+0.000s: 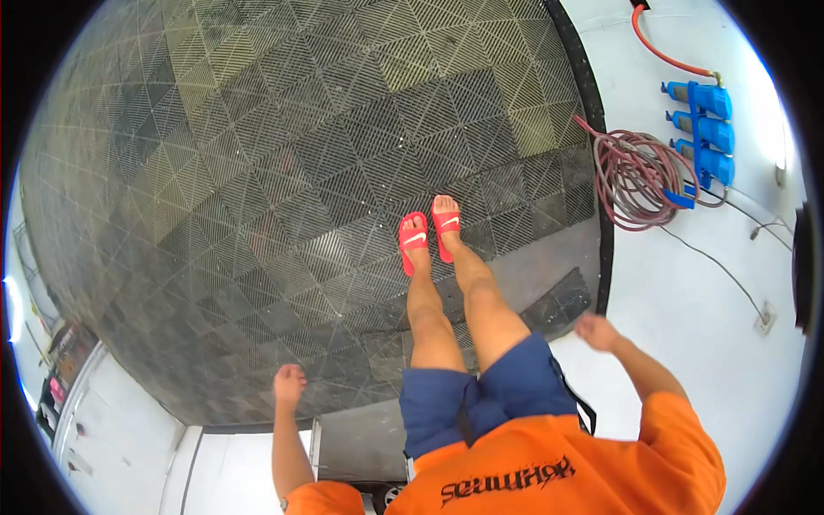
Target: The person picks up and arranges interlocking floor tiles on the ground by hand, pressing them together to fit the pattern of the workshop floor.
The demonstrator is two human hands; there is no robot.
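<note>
My left hand hangs over the dark floor tiles at the lower left. Its fingers are curled in loosely, and nothing shows in them. My right hand is out to the right, near the black border where the floor meets the white wall. It is slightly blurred, its fingers look folded, and I see no object in it. Neither hand touches anything. Between and beyond them my feet, in red slide sandals, stand on the ribbed floor tiles.
A coiled red hose hangs along the right wall, beside blue air filter units fed by an orange hose. A thin cable runs to a wall outlet. Shelving with assorted items stands at the far left, above a white wall.
</note>
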